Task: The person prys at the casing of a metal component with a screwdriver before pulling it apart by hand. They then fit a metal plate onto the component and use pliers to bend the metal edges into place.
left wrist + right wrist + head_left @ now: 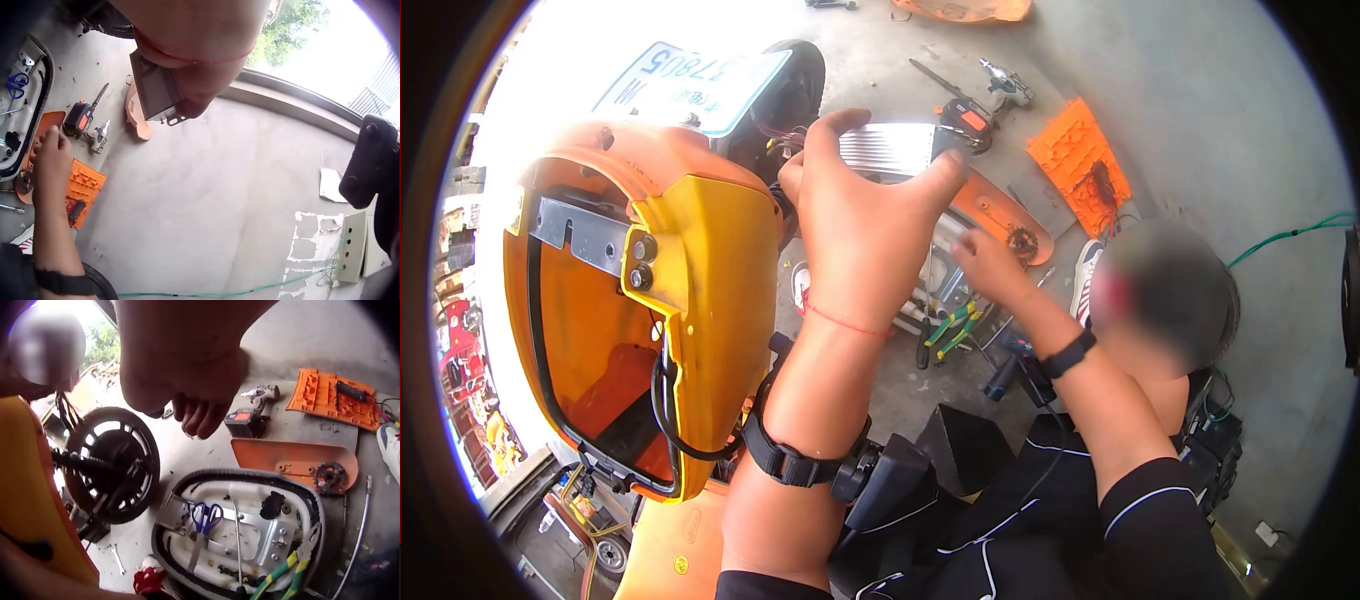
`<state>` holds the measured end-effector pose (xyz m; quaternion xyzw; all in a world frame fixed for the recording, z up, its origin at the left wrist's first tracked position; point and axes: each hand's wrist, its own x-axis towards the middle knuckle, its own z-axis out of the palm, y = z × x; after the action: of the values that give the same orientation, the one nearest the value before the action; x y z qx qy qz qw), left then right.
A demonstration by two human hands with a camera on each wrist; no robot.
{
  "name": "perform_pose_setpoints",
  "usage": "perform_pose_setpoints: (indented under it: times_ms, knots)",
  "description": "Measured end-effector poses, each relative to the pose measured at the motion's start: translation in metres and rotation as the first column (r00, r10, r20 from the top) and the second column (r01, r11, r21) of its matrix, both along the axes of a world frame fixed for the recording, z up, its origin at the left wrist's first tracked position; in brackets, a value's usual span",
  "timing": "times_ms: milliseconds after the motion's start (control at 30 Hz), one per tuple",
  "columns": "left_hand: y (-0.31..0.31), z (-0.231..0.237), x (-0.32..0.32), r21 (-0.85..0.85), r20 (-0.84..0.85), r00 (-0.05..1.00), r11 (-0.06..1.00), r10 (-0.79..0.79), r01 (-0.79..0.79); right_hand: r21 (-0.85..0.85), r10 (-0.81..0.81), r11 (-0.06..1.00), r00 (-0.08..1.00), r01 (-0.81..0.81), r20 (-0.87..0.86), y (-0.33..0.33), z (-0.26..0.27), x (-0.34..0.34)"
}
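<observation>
My left hand (pixel 870 220), with a red string at its wrist, grips a finned silver metal box (pixel 887 148) between spread thumb and fingers. The box (pixel 156 87) has a mounting tab at one end in the left wrist view and is held up beside the orange and yellow scooter body (pixel 730 240). My right hand (pixel 992 268) hovers over the tools with its fingers loosely curled; nothing shows in it. Below the right hand (pixel 194 394) in its wrist view lies an upturned seat pan (pixel 317 512), holding blue-handled scissors (pixel 205 517), a screwdriver (pixel 237 537) and green-and-yellow pliers (pixel 294 565).
A black wheel (pixel 115 465) stands beside the scooter body. On the floor lie a cordless tool with a long blade (pixel 968 118), a ribbed orange panel (pixel 1080 165) and a long orange cover (pixel 294 462). A person (pixel 1150 320) is close by on the right. A green cable (pixel 250 291) crosses the floor.
</observation>
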<state>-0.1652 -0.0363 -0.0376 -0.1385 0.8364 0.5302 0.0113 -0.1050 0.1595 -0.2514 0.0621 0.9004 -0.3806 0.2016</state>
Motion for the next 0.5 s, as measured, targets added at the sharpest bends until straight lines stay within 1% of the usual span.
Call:
perform_pose_setpoints:
  times_ms: [33, 67, 100, 133, 167, 200, 233, 300, 333, 367, 400, 433, 467, 500]
  knots:
    - [-0.005, -0.002, -0.003, 0.038, -0.007, 0.999, 0.998, 0.042, -0.042, 0.032, 0.03, 0.999, 0.987, -0.035, 0.159, -0.006, -0.039, 0.011]
    - [-0.008, -0.001, -0.003, 0.059, 0.007, 0.997, 0.995, 0.074, -0.074, 0.057, 0.052, 0.996, 0.948, -0.074, 0.315, -0.013, -0.073, 0.025]
    - [-0.011, -0.003, -0.003, 0.062, 0.005, 0.997, 0.996, 0.071, -0.071, 0.12, 0.03, 0.989, 0.915, -0.085, 0.403, -0.024, -0.106, 0.045]
    - [-0.015, -0.004, -0.003, 0.075, -0.021, 0.997, 0.995, 0.074, -0.072, 0.186, 0.003, 0.977, 0.878, -0.105, 0.479, -0.037, -0.125, 0.055]
    - [-0.017, -0.006, -0.002, 0.086, -0.037, 0.997, 0.994, 0.074, -0.071, 0.198, -0.012, 0.973, 0.834, -0.118, 0.552, -0.053, -0.108, 0.058]
    - [-0.017, -0.002, 0.0, 0.107, -0.021, 0.998, 0.993, 0.056, -0.053, 0.259, -0.074, 0.963, 0.852, -0.074, 0.519, -0.067, -0.123, 0.074]
    - [-0.017, -0.002, 0.001, 0.105, -0.015, 0.998, 0.993, 0.055, -0.053, 0.258, -0.074, 0.963, 0.849, -0.075, 0.523, -0.075, -0.127, 0.08]
    - [-0.018, -0.004, 0.003, 0.096, -0.007, 0.999, 0.995, 0.036, -0.035, 0.322, -0.285, 0.937, 0.825, 0.133, 0.488, -0.092, -0.13, 0.092]
    - [-0.018, -0.004, 0.004, 0.09, 0.005, 1.0, 0.996, 0.024, -0.025, 0.341, -0.293, 0.928, 0.854, 0.147, 0.43, -0.097, -0.127, 0.098]
    - [-0.018, -0.003, 0.004, 0.124, 0.008, 1.0, 0.992, 0.025, -0.026, 0.34, -0.303, 0.928, 0.846, 0.156, 0.438, -0.101, -0.124, 0.101]
    - [-0.017, -0.001, 0.002, 0.16, 0.006, 1.0, 0.987, 0.027, -0.028, 0.339, -0.287, 0.929, 0.867, 0.149, 0.407, -0.104, -0.126, 0.103]
    - [-0.015, 0.0, 0.001, 0.16, 0.005, 1.0, 0.987, 0.018, -0.019, 0.34, -0.269, 0.93, 0.888, 0.14, 0.372, -0.105, -0.128, 0.103]
    - [-0.015, 0.001, 0.001, 0.156, 0.013, 1.0, 0.988, 0.016, -0.018, 0.34, -0.275, 0.929, 0.887, 0.146, 0.371, -0.106, -0.13, 0.103]
    - [-0.014, 0.002, 0.002, 0.152, 0.022, 1.0, 0.988, 0.014, -0.017, 0.295, -0.175, 0.953, 0.918, 0.067, 0.356, -0.107, -0.131, 0.102]
